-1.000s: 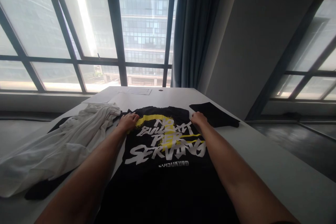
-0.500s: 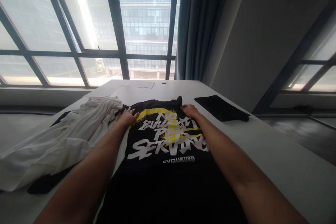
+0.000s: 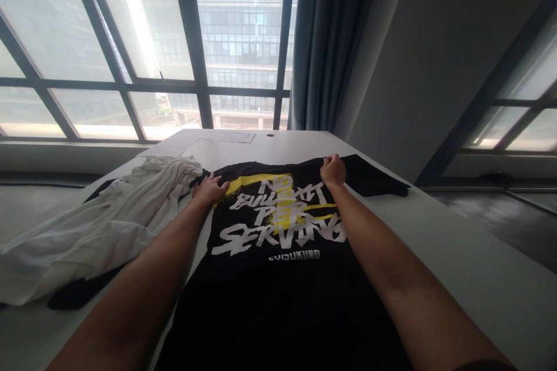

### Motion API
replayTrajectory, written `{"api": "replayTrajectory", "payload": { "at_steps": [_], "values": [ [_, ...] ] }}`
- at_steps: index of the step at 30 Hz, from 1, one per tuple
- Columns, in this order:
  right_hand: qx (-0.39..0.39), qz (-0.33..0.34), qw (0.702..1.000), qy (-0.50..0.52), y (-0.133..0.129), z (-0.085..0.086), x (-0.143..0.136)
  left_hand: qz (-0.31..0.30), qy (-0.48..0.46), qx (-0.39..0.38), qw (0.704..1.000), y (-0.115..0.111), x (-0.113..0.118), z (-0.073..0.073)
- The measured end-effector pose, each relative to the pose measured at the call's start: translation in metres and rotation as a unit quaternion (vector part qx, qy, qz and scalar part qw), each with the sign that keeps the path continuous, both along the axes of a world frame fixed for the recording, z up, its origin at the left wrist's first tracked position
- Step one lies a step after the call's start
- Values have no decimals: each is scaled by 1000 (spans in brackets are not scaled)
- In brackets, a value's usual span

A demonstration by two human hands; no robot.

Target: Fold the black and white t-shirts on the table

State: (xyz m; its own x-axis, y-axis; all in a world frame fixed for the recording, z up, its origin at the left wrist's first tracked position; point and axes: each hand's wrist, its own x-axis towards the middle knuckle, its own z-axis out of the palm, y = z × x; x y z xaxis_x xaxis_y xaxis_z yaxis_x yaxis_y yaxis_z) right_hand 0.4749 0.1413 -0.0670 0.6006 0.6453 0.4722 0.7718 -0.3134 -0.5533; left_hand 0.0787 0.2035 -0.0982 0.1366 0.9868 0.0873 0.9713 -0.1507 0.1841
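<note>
A black T-shirt point(image 3: 270, 295) with white lettering and a yellow print lies spread over the white table point(image 3: 456, 255). My left hand point(image 3: 209, 189) rests on the shirt's far left part, fingers spread, beside a crumpled white garment point(image 3: 130, 214). At the shirt's far right part, my right hand point(image 3: 333, 171) is closed on its black fabric. Just right of that hand is a folded black cloth point(image 3: 374, 178), and its left end is partly hidden.
Dark fabric point(image 3: 82, 291) shows from under the white garment. Papers point(image 3: 235, 137) lie at the table's far end near a round black hole point(image 3: 270, 135). Beyond stand large windows and a blue-grey curtain point(image 3: 317, 40).
My right hand has moved right and closed on the shirt, pulling its upper right part out towards the folded black cloth. My left hand has stayed nearly in place.
</note>
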Motion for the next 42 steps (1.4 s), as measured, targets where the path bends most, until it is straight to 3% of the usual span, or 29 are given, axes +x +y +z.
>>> {"api": "replayTrajectory", "payload": {
  "at_steps": [5,11,13,17,20,22,25,28,31,35,42],
  "values": [
    [-90,86,992,-17,5,-5,0,-1,-5,1,1000,-1,1,1],
    [-219,4,974,-54,5,-13,7,-4,-8,1,1000,-3,2,3],
    [-258,13,964,-66,6,-17,7,-3,-6,1,1000,-4,1,4],
    [-260,118,957,-56,15,-22,1,-14,-1,-6,1000,-7,0,5],
    [-201,170,965,2,22,-20,-3,-14,-2,-3,1000,-9,-1,6],
    [-124,141,981,43,22,-15,-1,-16,-5,2,1000,-10,-1,5],
    [-9,35,996,80,15,-5,9,-2,-12,9,1000,-11,0,5],
    [34,-44,993,104,1,1,21,45,-20,25,998,-13,1,7],
    [18,-68,993,95,-10,-1,28,87,-58,45,994,-14,-3,12],
    [-26,-52,998,30,-13,-9,34,90,-103,59,989,-9,-16,17],
    [-181,-87,979,31,-8,-14,43,91,-25,111,989,4,-27,10]
  ]
}}
